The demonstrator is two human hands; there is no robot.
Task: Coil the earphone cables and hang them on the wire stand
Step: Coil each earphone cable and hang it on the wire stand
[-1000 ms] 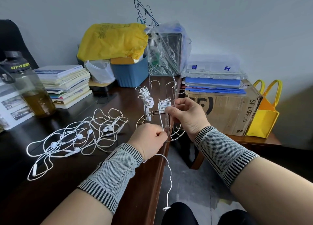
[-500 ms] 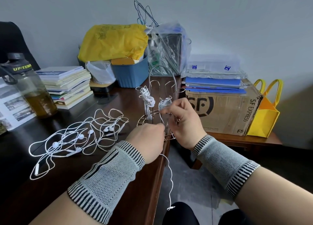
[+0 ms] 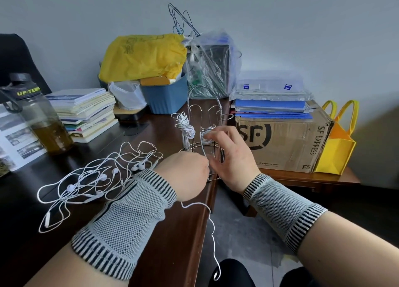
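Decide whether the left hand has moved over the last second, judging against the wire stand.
Yes. The left hand has risen and moved away from the person, closer to the wire stand, and now covers more of its base ring.

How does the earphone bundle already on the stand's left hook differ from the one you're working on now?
The hung bundle is fully wound, dangling from the wire stand with no hand on it. The bundle in progress is pinched by the right hand, and its cable runs on through the left hand. The hung bundle shows no long loose end; the bundle in progress trails a long tail off the desk edge. Both are white earphone cable.
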